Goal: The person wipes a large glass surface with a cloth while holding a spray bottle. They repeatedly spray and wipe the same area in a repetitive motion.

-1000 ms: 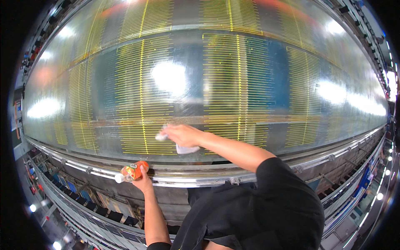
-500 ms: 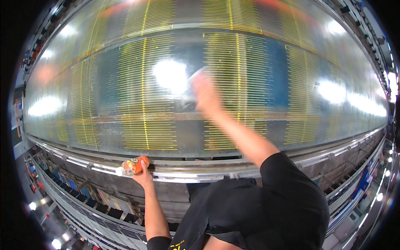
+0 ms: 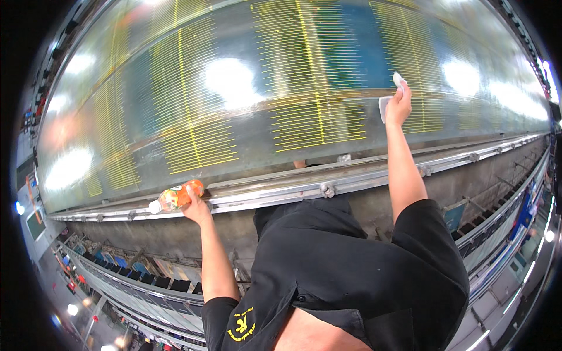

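Note:
My left hand [image 3: 196,209] is closed round a plastic bottle [image 3: 174,196] with an orange label and a white cap. The bottle is tilted over on its side, its cap pointing left, above the metal rail at the near edge of the table. Out over the glossy table top [image 3: 246,134], to the right, my right hand [image 3: 398,107] grips a folded white cloth [image 3: 383,109]. Part of that cloth sticks out beyond the fingertips. Beneath both arms, rows of thin yellow lines [image 3: 319,117] mark the surface in several vertical bands.
A long metal rail [image 3: 275,198] with clamps runs along the near edge, between my body and the table top. Bright lamp reflections [image 3: 229,82] lie on the surface. Behind me stand more racks and long frames [image 3: 140,295].
My right hand has swung to the right with the white cloth, from mid-table to the right-hand line band. The view has tilted and shifted. My left hand keeps the bottle near the rail.

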Motion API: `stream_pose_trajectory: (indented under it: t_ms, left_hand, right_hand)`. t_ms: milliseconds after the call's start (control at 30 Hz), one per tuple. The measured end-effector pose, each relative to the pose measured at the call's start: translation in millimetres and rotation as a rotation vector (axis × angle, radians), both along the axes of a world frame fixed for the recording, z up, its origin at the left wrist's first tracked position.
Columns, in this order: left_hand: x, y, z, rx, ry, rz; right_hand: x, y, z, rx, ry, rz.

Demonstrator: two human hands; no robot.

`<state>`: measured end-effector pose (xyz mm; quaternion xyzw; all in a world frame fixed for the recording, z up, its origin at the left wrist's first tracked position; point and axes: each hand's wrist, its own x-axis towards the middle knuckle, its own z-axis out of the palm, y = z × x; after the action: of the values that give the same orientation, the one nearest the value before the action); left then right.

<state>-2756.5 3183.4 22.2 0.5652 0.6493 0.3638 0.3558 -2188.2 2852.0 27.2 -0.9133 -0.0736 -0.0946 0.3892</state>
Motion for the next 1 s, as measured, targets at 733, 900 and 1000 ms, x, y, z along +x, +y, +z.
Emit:
stream_pose_trajectory:
  t_ms: [733, 900, 1000]
  left_hand:
    - [-96, 122, 92, -0.730, -0.271, -0.950]
    - [-1, 175, 157, -0.770, -0.244, -1.061]
    - [29, 183, 127, -0.848, -0.194, -1.223]
  right_hand:
    - [-326, 263, 108, 0.912, 0.394, 0.136]
    - [-398, 253, 135, 0.719, 0.267, 0.077]
    - [-408, 240, 127, 0.705, 0.246, 0.044]
